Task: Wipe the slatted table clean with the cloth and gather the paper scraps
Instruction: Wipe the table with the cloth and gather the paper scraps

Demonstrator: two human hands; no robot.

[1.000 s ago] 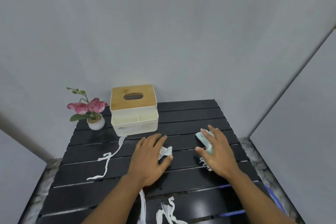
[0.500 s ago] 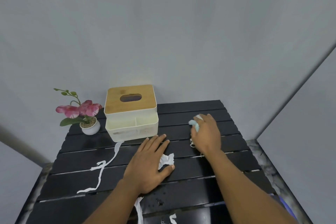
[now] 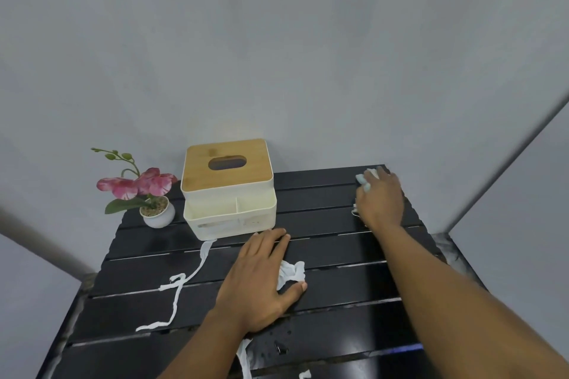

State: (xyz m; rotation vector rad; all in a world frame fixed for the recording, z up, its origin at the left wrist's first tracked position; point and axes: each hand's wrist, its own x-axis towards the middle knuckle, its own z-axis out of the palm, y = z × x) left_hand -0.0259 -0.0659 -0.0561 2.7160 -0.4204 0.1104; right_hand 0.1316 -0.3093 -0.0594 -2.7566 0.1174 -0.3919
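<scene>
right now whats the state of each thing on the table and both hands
right hand: pressing cloth at the far right corner
left hand: flat on crumpled paper scrap
long paper strip: loose on slats
tissue box: upright, lid on
flower pot: upright
slatted table: wet spots near front

no readable text, labels, brands or numbers anywhere

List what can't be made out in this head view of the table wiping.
- Cloth: mostly covered by the right hand; its full shape is hidden.
- Crumpled scrap: partly under the left hand; its extent is unclear.
- Paper strip near the bottom: cut off by the frame edge.
- Tissue box: its dark slot hides any contents.
- Table near edge: out of frame.
</scene>
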